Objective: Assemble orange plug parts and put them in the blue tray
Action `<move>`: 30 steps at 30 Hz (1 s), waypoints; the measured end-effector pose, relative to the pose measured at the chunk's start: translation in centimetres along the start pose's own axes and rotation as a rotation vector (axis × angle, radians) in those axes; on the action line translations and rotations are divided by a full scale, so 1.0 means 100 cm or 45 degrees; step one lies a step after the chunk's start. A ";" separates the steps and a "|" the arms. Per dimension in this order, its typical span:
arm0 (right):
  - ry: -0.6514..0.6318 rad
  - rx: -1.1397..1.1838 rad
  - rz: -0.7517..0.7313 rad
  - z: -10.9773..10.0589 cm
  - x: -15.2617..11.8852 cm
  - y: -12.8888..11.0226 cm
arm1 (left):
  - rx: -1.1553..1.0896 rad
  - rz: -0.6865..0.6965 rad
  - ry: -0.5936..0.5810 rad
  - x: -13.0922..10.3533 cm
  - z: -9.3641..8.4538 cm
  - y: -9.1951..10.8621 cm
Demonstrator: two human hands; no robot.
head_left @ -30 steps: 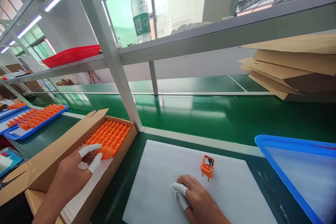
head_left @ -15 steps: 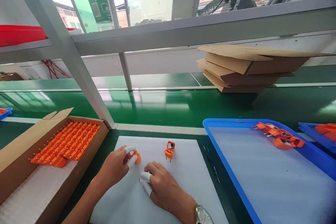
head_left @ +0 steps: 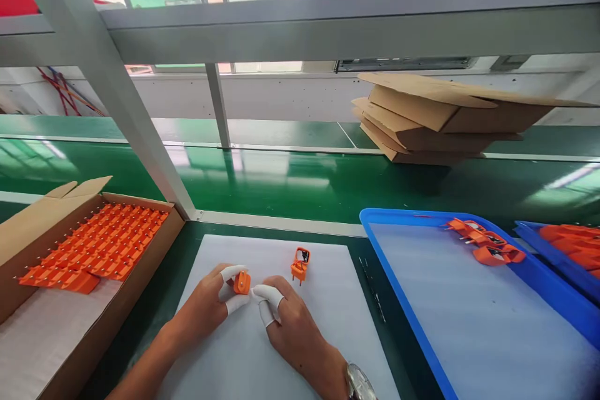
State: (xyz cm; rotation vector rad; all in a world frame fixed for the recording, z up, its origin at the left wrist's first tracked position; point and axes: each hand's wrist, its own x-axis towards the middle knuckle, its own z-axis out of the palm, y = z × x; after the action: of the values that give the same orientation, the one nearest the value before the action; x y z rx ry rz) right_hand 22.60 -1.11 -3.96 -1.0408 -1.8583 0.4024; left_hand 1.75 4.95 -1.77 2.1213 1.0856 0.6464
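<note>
My left hand (head_left: 210, 303), white covers on its fingertips, pinches a small orange plug housing (head_left: 242, 283) above the white sheet (head_left: 253, 362). Just right of that housing is my right hand (head_left: 293, 325), also with white finger covers. Its fingers are bent together, the tips close to the housing; whether something small sits between them is hidden. A second orange plug (head_left: 300, 264) lies on the sheet beyond my right hand, its pins toward me and its dark inside showing.
On the left, a cardboard box (head_left: 140, 262) holds rows of orange plugs (head_left: 103, 240). A blue tray (head_left: 398, 300) on the right carries several orange pieces (head_left: 487, 240). Thin tools (head_left: 372, 287) lie between sheet and tray. Flattened cartons (head_left: 435, 119) are stacked behind, near a metal frame (head_left: 126, 112).
The housing in my left hand has turned and now shows a different face. My right hand has risen toward it, its fingers now near it. The camera view has tilted down.
</note>
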 end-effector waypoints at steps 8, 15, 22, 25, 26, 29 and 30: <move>-0.007 0.015 -0.085 0.000 0.004 -0.009 | -0.014 0.147 0.099 -0.008 0.009 -0.008; 0.171 -0.113 -0.052 -0.006 0.009 0.001 | 0.008 0.153 0.092 -0.013 0.007 -0.008; -0.001 -0.040 -0.061 -0.004 0.006 -0.011 | 0.047 0.202 0.154 -0.010 0.007 -0.010; -0.078 -0.021 -0.109 -0.004 0.005 -0.011 | 0.068 0.199 0.172 -0.011 0.007 -0.011; -0.096 -0.014 -0.123 -0.004 0.005 -0.011 | 0.074 0.201 0.178 -0.011 0.007 -0.011; -0.080 0.007 -0.115 -0.005 0.006 -0.010 | 0.090 0.206 0.176 -0.011 0.007 -0.011; -0.062 0.008 -0.098 -0.005 0.006 -0.010 | 0.095 0.210 0.170 -0.011 0.007 -0.011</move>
State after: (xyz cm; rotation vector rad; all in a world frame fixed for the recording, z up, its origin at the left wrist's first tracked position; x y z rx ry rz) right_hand 22.46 -1.26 -2.72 -0.9593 -1.9325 0.3908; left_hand 1.04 4.30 -3.18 2.2757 1.0265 0.8480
